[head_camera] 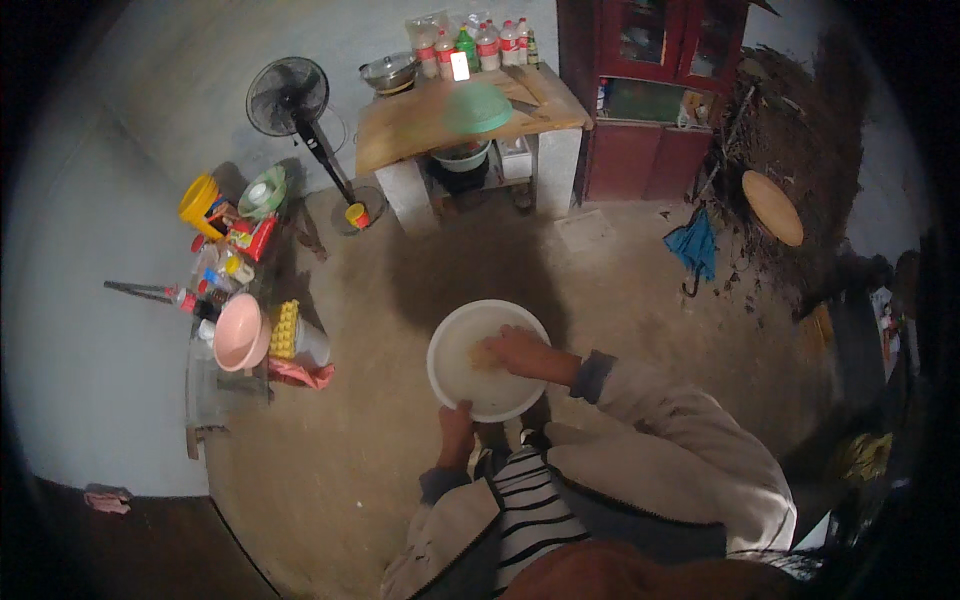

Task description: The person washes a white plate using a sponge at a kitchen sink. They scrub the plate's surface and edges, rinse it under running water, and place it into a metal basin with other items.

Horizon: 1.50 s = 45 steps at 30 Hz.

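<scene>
In front of my body is a round white basin (pixel 442 386), its inside pale and cloudy-looking. My left hand (pixel 456 429) grips the near left part of the rim, with the thumb over the edge. My right hand (pixel 521 351) reaches over the right rim into the basin. Under its fingers is a yellowish, rough-looking pad (pixel 484 355), partly covered by the hand; blur hides exactly what it is. Below the basin, my legs and shoes show only in part.
A wooden table (pixel 412 124) bearing a green basin (pixel 480 109) and several bottles stands ahead. Left are a standing fan (pixel 288 97), a pink basin (pixel 238 337) and a low cluttered table. A blue umbrella (pixel 694 244) lies ahead right, near a red cabinet (pixel 637 161) and brushwood (pixel 780 127).
</scene>
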Each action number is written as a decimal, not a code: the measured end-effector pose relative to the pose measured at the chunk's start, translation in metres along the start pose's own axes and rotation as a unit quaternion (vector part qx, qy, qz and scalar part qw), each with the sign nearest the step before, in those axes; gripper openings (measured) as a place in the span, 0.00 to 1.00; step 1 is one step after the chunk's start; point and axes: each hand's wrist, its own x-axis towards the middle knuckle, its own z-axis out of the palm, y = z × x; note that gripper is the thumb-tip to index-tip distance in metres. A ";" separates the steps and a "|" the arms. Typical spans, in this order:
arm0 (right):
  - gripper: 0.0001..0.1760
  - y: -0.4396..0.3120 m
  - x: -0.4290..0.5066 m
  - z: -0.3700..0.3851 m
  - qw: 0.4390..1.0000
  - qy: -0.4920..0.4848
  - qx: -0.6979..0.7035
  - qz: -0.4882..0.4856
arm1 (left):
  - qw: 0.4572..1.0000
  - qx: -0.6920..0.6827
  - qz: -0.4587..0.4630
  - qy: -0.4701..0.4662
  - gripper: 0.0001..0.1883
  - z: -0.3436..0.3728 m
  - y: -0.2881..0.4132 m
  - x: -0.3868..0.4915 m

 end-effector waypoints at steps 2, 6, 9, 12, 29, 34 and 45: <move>0.23 0.019 -0.008 0.002 0.998 0.062 -0.027 0.005 | 0.999 -0.006 0.030 -0.017 0.20 0.020 0.013 0.007; 0.20 0.019 -0.013 -0.004 0.989 0.024 -0.025 0.147 | 0.986 0.082 0.099 -0.105 0.20 0.042 0.035 0.009; 0.19 -0.017 -0.014 -0.037 0.976 -0.042 -0.001 0.213 | 0.970 0.163 0.099 -0.152 0.21 0.034 0.027 0.041; 0.17 -0.003 -0.020 -0.010 0.981 -0.063 -0.097 0.158 | 0.988 0.046 -0.067 -0.131 0.21 0.029 0.023 0.078; 0.16 0.016 0.034 0.044 0.946 0.077 -0.140 0.281 | 0.968 0.128 -0.045 -0.212 0.17 -0.005 0.045 0.132; 0.15 0.026 0.006 0.040 0.935 0.072 -0.215 0.274 | 0.955 0.202 -0.039 -0.211 0.17 -0.004 0.049 0.147; 0.13 0.011 0.003 0.088 0.957 -0.045 0.016 0.285 | 0.945 0.161 -0.085 -0.270 0.15 0.005 0.075 0.139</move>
